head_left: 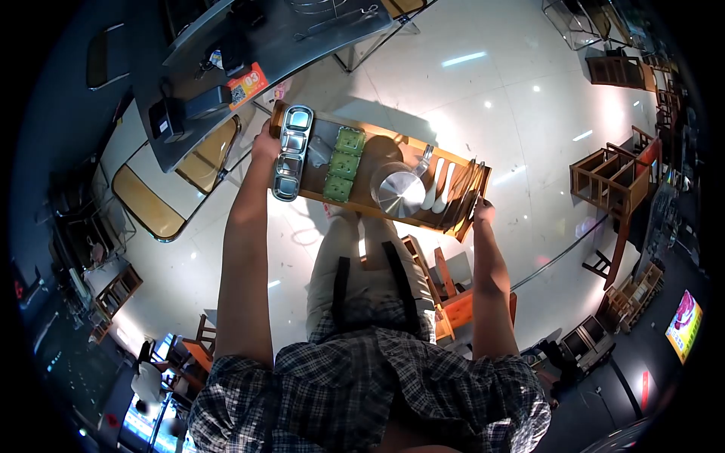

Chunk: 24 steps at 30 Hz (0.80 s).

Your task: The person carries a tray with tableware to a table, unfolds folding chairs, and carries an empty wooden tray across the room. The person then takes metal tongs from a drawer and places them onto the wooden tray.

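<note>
L hand (pixel 266 144), R hand (pixel 485 212) @ tray (pixel 363 183) ends

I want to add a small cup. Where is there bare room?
On the wooden tray, the widest free patch seems to be the shadowed strip between the green sectioned dish and the round clear vessel. The right end is crowded: vessel, white spoons and thin sticks lie close together.
</note>
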Each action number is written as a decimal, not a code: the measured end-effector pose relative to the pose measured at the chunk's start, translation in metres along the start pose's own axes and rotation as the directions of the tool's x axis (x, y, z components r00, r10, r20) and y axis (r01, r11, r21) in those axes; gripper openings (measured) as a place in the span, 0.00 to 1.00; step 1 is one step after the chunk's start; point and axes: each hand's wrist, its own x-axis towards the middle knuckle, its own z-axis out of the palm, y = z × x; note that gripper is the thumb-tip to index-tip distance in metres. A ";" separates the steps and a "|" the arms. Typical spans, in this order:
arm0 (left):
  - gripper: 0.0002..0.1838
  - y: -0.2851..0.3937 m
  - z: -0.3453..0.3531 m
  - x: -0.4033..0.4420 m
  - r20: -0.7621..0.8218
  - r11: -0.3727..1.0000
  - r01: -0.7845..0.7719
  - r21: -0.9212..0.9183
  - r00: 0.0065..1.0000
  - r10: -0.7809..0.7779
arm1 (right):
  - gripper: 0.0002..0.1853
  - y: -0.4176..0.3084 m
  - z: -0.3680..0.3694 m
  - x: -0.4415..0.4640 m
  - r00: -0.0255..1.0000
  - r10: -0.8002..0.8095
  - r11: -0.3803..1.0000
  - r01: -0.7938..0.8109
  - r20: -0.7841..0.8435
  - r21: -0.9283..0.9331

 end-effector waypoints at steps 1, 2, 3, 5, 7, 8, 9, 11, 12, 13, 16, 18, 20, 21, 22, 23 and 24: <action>0.33 -0.004 0.000 0.000 -0.002 0.999 -0.017 -0.045 1.000 0.017 | 0.18 0.002 0.001 0.000 1.000 -0.006 1.000 0.007 0.005 -0.021; 0.33 -0.008 0.000 -0.001 -0.001 0.999 -0.016 -0.045 1.000 0.016 | 0.18 0.005 0.001 0.000 1.000 -0.013 0.999 0.013 0.010 -0.042; 0.32 -0.016 0.002 -0.001 -0.020 0.992 -0.043 -0.119 0.999 0.041 | 0.18 0.002 0.002 -0.001 1.000 -0.019 0.999 0.020 0.014 -0.044; 0.32 -0.031 0.008 -0.002 -0.046 0.979 -0.066 -0.194 0.997 0.058 | 0.18 -0.001 0.003 -0.009 0.999 -0.038 0.996 0.040 0.038 -0.075; 0.29 -0.040 0.010 -0.007 -0.066 0.962 -0.078 -0.260 0.996 0.063 | 0.18 -0.013 -0.001 -0.026 0.998 -0.042 0.992 0.047 0.046 -0.115; 0.29 -0.044 0.013 -0.010 -0.070 0.962 -0.073 -0.263 0.996 0.057 | 0.17 -0.019 -0.004 -0.034 0.998 -0.040 0.987 0.048 0.051 -0.152; 0.29 -0.045 0.016 -0.015 -0.065 0.929 -0.087 -0.360 0.996 0.068 | 0.17 -0.013 -0.005 -0.032 0.997 -0.042 0.987 0.051 0.059 -0.151; 0.29 -0.046 0.018 -0.020 -0.069 0.845 -0.167 -0.508 0.986 0.153 | 0.16 -0.010 -0.004 -0.015 0.995 -0.067 0.981 0.080 0.078 -0.179; 0.29 -0.046 0.018 -0.020 -0.074 0.844 -0.167 -0.509 0.986 0.150 | 0.16 -0.010 -0.003 -0.007 0.992 -0.085 0.974 0.103 0.093 -0.204; 0.29 -0.045 0.018 -0.018 -0.094 0.833 -0.186 -0.520 0.982 0.161 | 0.15 -0.009 0.002 -0.002 0.991 -0.128 0.973 0.134 0.048 -0.188; 0.28 -0.043 0.021 -0.015 -0.090 0.805 -0.179 -0.565 0.984 0.155 | 0.15 -0.021 0.004 0.004 0.993 -0.110 0.979 0.117 0.052 -0.165; 0.27 -0.046 0.033 -0.011 -0.287 0.896 -0.257 -0.363 0.945 0.155 | 0.15 -0.023 0.003 0.008 0.992 -0.112 0.980 0.121 0.065 -0.155; 0.25 -0.016 0.014 -0.045 -0.294 0.953 -0.174 -0.248 0.951 0.097 | 0.15 -0.017 0.007 0.027 0.989 -0.136 0.961 0.146 0.060 -0.233; 0.25 -0.014 0.013 -0.050 -0.362 0.951 -0.179 -0.252 0.929 0.078 | 0.16 -0.019 0.007 0.032 0.991 -0.117 0.970 0.127 0.059 -0.208; 0.24 -0.017 0.015 -0.053 -0.428 0.949 -0.184 -0.255 0.902 0.060 | 0.17 -0.023 0.007 0.036 0.991 -0.124 0.965 0.133 0.054 -0.226; 0.24 -0.022 0.017 -0.058 -0.472 0.945 -0.190 -0.266 0.880 0.044 | 0.17 -0.027 0.006 0.040 0.990 -0.137 0.960 0.142 0.040 -0.241; 0.24 -0.023 0.019 -0.063 -0.472 0.947 -0.187 -0.262 0.881 0.043 | 0.17 -0.025 0.008 0.049 0.988 -0.149 0.955 0.151 0.026 -0.257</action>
